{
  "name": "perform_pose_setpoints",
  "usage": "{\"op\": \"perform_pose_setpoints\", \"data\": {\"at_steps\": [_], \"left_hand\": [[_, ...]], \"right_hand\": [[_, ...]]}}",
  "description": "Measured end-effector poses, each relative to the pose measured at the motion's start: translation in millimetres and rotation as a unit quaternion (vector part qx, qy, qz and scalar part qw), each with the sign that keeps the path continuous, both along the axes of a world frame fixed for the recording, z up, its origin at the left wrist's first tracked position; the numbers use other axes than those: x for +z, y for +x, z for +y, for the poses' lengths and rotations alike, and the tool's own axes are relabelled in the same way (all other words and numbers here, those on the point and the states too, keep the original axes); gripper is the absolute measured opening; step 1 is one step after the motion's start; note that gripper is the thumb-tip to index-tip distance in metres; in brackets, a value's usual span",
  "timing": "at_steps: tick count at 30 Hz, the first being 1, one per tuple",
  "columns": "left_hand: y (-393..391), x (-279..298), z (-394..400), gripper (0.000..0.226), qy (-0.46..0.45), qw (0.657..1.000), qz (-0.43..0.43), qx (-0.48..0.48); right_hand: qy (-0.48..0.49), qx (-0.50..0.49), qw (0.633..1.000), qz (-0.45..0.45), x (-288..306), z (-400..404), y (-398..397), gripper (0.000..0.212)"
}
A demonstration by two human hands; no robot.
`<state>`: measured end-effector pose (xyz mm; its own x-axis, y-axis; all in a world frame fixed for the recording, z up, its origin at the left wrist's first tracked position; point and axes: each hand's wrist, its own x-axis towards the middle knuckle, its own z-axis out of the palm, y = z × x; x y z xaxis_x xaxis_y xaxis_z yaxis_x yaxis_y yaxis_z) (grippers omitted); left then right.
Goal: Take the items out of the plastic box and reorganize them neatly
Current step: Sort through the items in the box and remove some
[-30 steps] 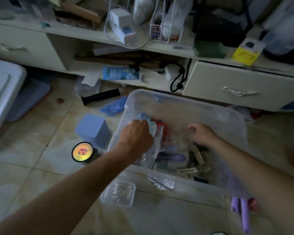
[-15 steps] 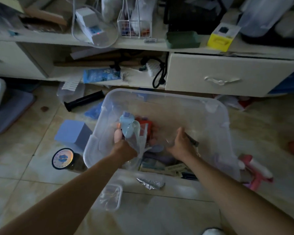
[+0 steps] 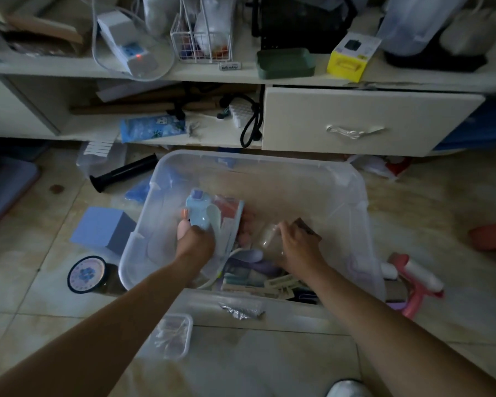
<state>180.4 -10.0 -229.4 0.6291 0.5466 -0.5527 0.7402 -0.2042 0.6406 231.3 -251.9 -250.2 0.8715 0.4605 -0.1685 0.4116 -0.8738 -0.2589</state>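
Tiled floor (image 3: 413, 213) carries clear plastic box (image 3: 352, 193), blue cube (image 3: 103, 229), black tube (image 3: 123, 173), round tin (image 3: 86, 274), small clear case (image 3: 173, 335), pink tool (image 3: 415, 285).

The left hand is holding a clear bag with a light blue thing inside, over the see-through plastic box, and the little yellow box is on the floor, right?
Not quite. The small yellow cardboard box sits up on the white shelf, not the floor, as the head view shows. The rest holds: the left hand grips the clear bag with the light blue item over the clear plastic box.
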Motion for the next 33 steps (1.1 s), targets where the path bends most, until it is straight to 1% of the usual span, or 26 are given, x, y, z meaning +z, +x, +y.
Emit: {"op": "perform_pose_setpoints", "data": {"at_steps": [1, 2, 4, 5, 6, 7, 8, 9, 10, 11, 13, 14, 15, 17, 19, 20, 23, 25, 27, 28, 29, 30, 31, 32, 33], "left_hand": [[-0.2, 6.4, -4.4, 0.018, -0.018, 1.0, -0.013, 0.0], [-2.5, 17.8, -9.9, 0.011, -0.04, 0.998, -0.033, 0.018], [-3.4, 23.3, -12.3, 0.018, -0.093, 0.99, -0.08, 0.065], [-4.9, 29.6, -16.7, 0.03, -0.105, 0.988, -0.089, 0.063], [-4.2, 29.4, -17.7, 0.048, -0.111, 0.99, -0.081, 0.042], [-4.5, 30.0, -19.9, 0.066, -0.093, 0.994, -0.062, 0.0], [-6.0, 33.1, -22.1, 0.083, -0.041, 0.997, -0.017, -0.06], [-7.2, 34.3, -23.6, 0.092, 0.02, 0.993, 0.026, -0.113], [-7.5, 31.2, -21.7, 0.09, 0.066, 0.988, 0.034, -0.135], [-6.9, 29.3, -19.1, 0.079, 0.056, 0.99, 0.036, -0.126], [-5.7, 31.0, -13.4, 0.051, -0.003, 0.994, 0.031, -0.103], [-5.6, 33.3, -9.8, 0.043, -0.018, 0.993, 0.037, -0.109], [-6.5, 34.9, -6.3, 0.04, -0.025, 0.991, 0.041, -0.121], [-8.6, 37.4, -0.9, 0.043, -0.028, 0.992, 0.037, -0.114], [-10.4, 39.4, 2.7, 0.051, -0.062, 0.995, 0.02, -0.07], [-11.7, 39.8, 4.1, 0.052, -0.073, 0.995, 0.019, -0.058], [-15.7, 41.2, 3.2, 0.047, -0.079, 0.995, 0.028, -0.051], [-17.1, 42.8, 3.3, 0.054, -0.082, 0.995, 0.025, -0.056], [-18.2, 45.5, 4.1, 0.065, -0.103, 0.993, 0.013, -0.06], [-18.7, 49.5, 3.3, 0.065, -0.115, 0.991, 0.013, -0.067], [-18.9, 54.4, 2.1, 0.061, -0.132, 0.988, 0.02, -0.079], [-19.3, 59.8, 0.7, 0.054, -0.151, 0.983, 0.029, -0.097], [-19.4, 63.6, -0.5, 0.046, -0.171, 0.978, 0.033, -0.114], [-19.6, 66.8, -0.5, 0.04, -0.184, 0.975, 0.032, -0.125], [-20.4, 68.7, 0.2, 0.038, -0.196, 0.972, 0.028, -0.13]], "right_hand": [[-0.006, 0.013, 1.0, 0.012, -1.7, 0.3, -2.8, 0.061], [-0.015, 0.028, 0.999, 0.019, -3.1, 0.7, -4.4, 0.067], [-0.037, 0.055, 0.997, 0.033, -5.0, 2.2, -4.3, 0.075], [-0.041, 0.066, 0.996, 0.044, -4.7, 3.2, -3.0, 0.075], [-0.038, 0.077, 0.995, 0.057, -3.4, 4.9, -1.5, 0.075], [-0.033, 0.087, 0.993, 0.073, -2.5, 7.0, -0.7, 0.071], [-0.029, 0.097, 0.991, 0.087, -1.0, 8.8, -1.3, 0.064], [-0.031, 0.109, 0.989, 0.098, 0.4, 11.0, -3.0, 0.054], [-0.04, 0.122, 0.987, 0.096, 2.5, 13.1, -5.6, 0.044], [-0.052, 0.138, 0.986, 0.08, 4.3, 14.8, -8.1, 0.036], [-0.073, 0.167, 0.983, 0.035, 8.1, 16.6, -10.9, 0.026], [-0.079, 0.169, 0.982, 0.021, 9.8, 16.5, -10.5, 0.022], [-0.085, 0.157, 0.984, 0.013, 11.7, 15.5, -8.8, 0.019], [-0.101, 0.123, 0.987, 0.002, 14.2, 12.3, -4.0, 0.018], [-0.1, 0.108, 0.989, -0.009, 13.7, 9.1, -0.5, 0.022], [-0.106, 0.106, 0.989, 0.001, 12.2, 8.2, 0.4, 0.023], [-0.166, 0.101, 0.978, 0.075, 7.7, 8.3, -1.4, 0.031], [-0.185, 0.075, 0.976, 0.083, 3.8, 6.9, -0.7, 0.034], [-0.157, 0.033, 0.984, 0.073, 3.9, 6.0, 1.7, 0.037], [-0.127, 0.016, 0.99, 0.053, 4.5, 8.0, 4.1, 0.035], [-0.082, -0.001, 0.996, 0.026, 8.7, 12.0, 6.6, 0.032], [-0.017, -0.024, 1.0, -0.001, 16.2, 18.2, 8.1, 0.028], [0.066, -0.056, 0.996, 0.004, 27.2, 26.4, 8.7, 0.02], [0.167, -0.091, 0.98, 0.067, 42.0, 35.6, 9.2, 0.017], [0.257, -0.128, 0.938, 0.196, 58.8, 45.2, 10.0, 0.025]]}}
